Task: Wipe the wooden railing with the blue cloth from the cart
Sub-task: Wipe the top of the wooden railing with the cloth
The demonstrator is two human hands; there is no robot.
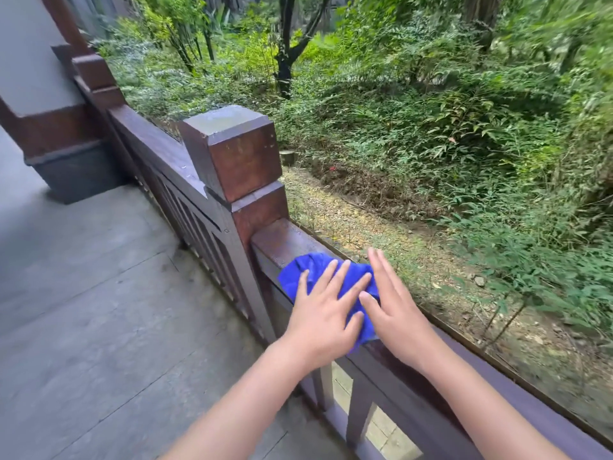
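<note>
A blue cloth (pixel 306 270) lies bunched on the top rail of the dark wooden railing (pixel 282 239), just this side of a square post. My left hand (pixel 323 310) lies flat on the cloth with its fingers spread. My right hand (pixel 393 305) rests beside it, palm down, covering the cloth's right part and the rail. Both hands press on the cloth rather than gripping it. Much of the cloth is hidden under them. No cart is in view.
The square wooden post (pixel 235 154) rises just beyond the cloth, and the railing runs on to a second post (pixel 96 78) by a grey wall. Grey paving (pixel 99 293) lies on the left. Beyond the rail are a gravel strip and dense green plants (pixel 431 127).
</note>
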